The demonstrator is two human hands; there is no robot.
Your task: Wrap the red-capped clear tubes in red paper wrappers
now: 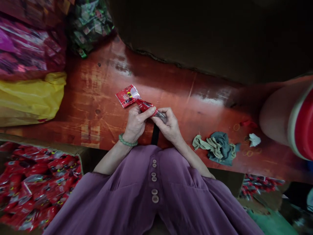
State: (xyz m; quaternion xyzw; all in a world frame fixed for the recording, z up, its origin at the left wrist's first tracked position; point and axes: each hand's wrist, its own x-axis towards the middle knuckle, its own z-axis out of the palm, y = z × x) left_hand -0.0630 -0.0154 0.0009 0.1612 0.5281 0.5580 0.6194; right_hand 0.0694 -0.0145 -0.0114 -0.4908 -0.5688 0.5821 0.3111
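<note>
In the middle of the head view, a red printed plastic packet (127, 95) hangs above the orange-red tabletop, its flat square end to the left and its middle gathered narrow. My left hand (136, 121), with a green bead bracelet (127, 140) at the wrist, is closed around the narrow red part. My right hand (170, 126) pinches a greyish shiny piece (161, 116) at the right end, close beside the left thumb. Whether that piece sits inside the packet or is joined to it, I cannot tell.
A carton (81, 163) of red packets is at lower left. Bulging bags, one yellow (31, 99), lie at the table's left. Crumpled cloths (220, 148) and rubber bands (249, 152) lie right, by a red-rimmed tub (278, 114). Dark cardboard (195, 36) covers the far side.
</note>
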